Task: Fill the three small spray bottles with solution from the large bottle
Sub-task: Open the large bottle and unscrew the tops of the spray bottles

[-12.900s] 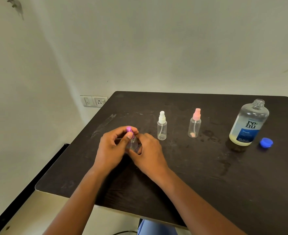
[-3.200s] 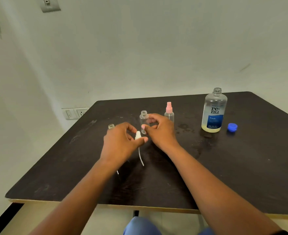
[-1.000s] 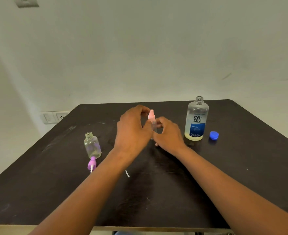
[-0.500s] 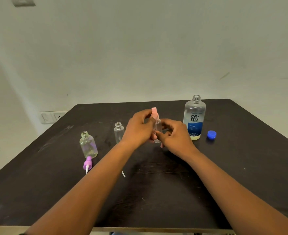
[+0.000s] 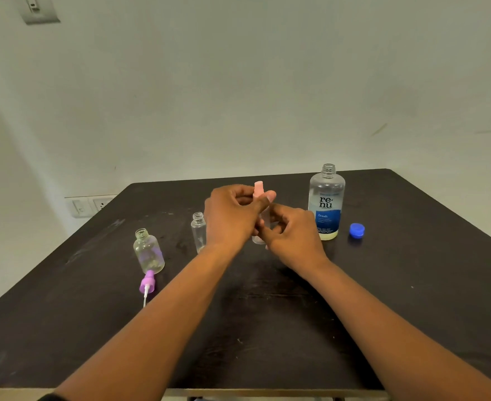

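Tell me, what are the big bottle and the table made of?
Big bottle: likely clear plastic, glossy; you see through it, with a threaded neck and a printed blue label. Table: probably dark laminated board; matte, scuffed top with a pale raw edge at the front.

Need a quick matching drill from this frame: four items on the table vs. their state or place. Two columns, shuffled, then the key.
Items:
1. pink-top bottle
2. purple sprayer
3. blue cap
4. large bottle

States:
A. lying on the table in front of an open small bottle
B. standing uncapped, blue label facing the camera
C. held in both hands
D. off, lying right of the large bottle

Pairs: 1-C, 2-A, 3-D, 4-B
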`<state>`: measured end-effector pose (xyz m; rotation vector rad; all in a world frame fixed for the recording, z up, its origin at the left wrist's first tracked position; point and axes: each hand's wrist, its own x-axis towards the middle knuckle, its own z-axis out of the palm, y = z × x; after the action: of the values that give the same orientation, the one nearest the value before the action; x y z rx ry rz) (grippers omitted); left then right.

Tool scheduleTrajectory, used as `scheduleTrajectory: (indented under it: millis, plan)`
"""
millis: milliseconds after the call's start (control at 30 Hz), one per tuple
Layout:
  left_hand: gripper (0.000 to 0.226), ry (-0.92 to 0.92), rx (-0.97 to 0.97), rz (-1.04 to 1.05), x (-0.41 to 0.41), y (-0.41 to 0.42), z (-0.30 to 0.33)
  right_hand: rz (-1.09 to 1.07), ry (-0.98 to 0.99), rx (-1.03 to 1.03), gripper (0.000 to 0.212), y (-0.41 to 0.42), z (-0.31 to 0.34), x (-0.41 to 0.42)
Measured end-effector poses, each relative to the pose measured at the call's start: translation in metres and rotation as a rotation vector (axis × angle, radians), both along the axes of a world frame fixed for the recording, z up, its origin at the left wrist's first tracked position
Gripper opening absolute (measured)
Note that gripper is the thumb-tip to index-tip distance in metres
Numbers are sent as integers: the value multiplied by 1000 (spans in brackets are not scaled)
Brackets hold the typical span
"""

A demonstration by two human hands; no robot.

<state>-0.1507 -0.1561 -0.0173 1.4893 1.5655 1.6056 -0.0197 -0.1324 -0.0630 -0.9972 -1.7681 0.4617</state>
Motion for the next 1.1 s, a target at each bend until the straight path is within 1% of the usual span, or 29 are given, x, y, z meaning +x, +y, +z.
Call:
scheduleTrajectory:
  millis: [67, 100, 167, 233, 333, 400, 467, 533, 567, 633, 867, 1000, 1100]
  plan:
    - [37, 25, -9, 71, 1, -1, 2, -8, 6, 8, 20, -2, 1, -1]
    - [38, 27, -14, 71, 2, -1, 2, -9, 8, 11, 22, -2, 2, -1]
    - [28, -25, -17, -26, 4, -4, 2, -14, 17, 13, 26, 0, 2, 0]
    - [16, -89, -18, -110, 5, -6, -1, -22, 15, 28, 25, 2, 1, 2]
    - [8, -90, -1, -54, 6, -7, -4, -19, -24, 49, 27, 1, 0, 2]
    - [14, -91, 9, -15, 7, -8, -3, -17, -31, 42, 25, 1, 0, 1]
    - [26, -76, 10, 13, 6, -10, -2, -30, -33, 46, 23, 3, 0, 2]
    - [33, -61, 0, -4, 3, -13, 0, -24, -25, 57, 23, 4, -2, 2]
    - [33, -62, 1, -38, 1, -14, 0, -13, -22, 62, 26, 3, -2, 1]
    - [32, -32, 14, -70, -2, -16, 1, -2, -29, 73, 33, 3, -3, 0]
    - [38, 135, 82, 33, -10, -18, 3, 6, -23, 39, 39, 3, -2, -2]
    - [30, 208, 54, 57, -11, -16, 0, 3, -27, 29, 38, 4, -3, -2]
    - [28, 226, 37, 101, -11, -15, -1, -2, -38, 22, 40, 4, -3, -2]
